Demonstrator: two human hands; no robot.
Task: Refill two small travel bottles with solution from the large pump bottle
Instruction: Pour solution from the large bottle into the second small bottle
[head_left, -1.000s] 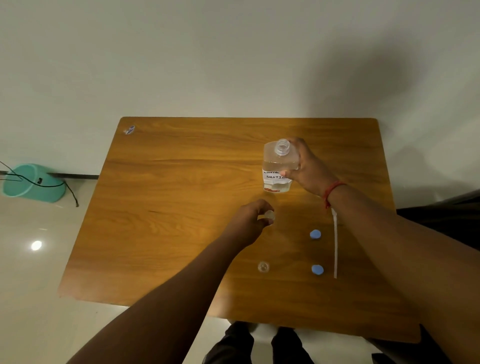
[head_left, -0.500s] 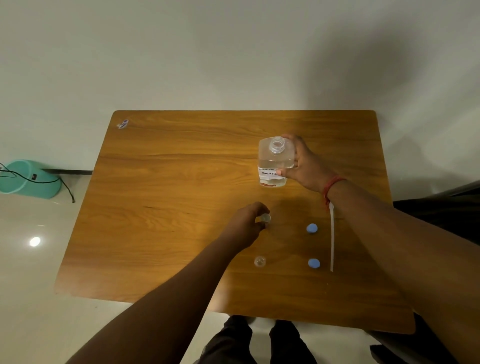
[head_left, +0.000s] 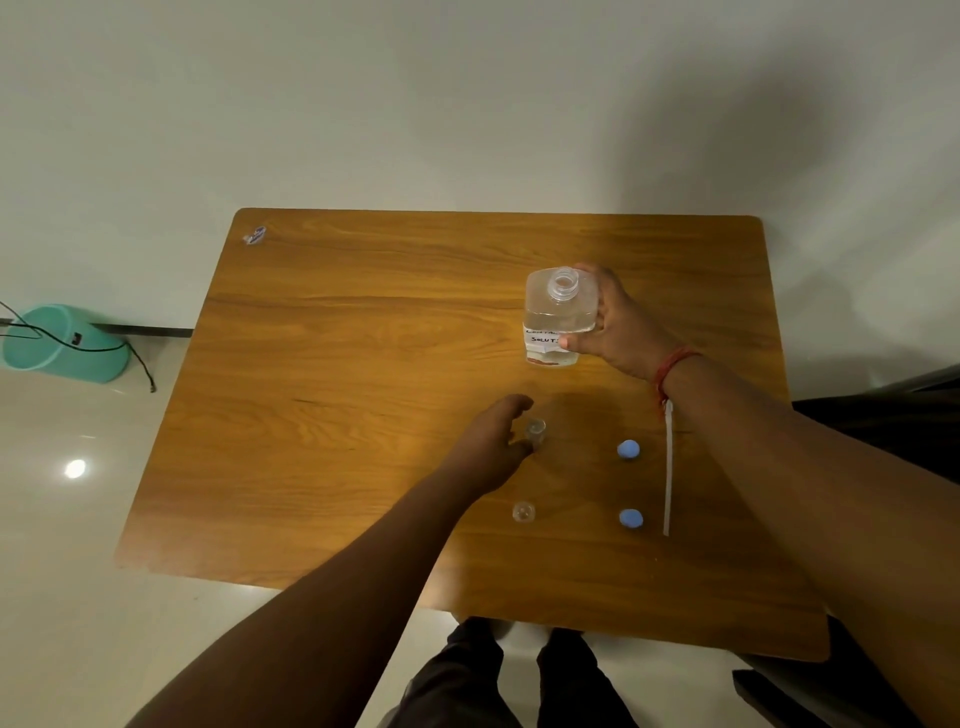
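the large bottle, pump off and mouth open, is gripped by the right hand at the table's far right, seemingly raised since a second ago. the nearer travel bottle is still pinched upright by the left hand; pouring looks imminent.

The only readable writing is a white handwritten label on the front of the large clear bottle, which stands toward the far right of the wooden table. Its lower line reads "SOLUTI", the rest covered by the thumb of the right hand gripping the bottle. The upper line starts with what looks like "CON", too blurred to read surely. A small sticker at the table's far left corner is illegible.
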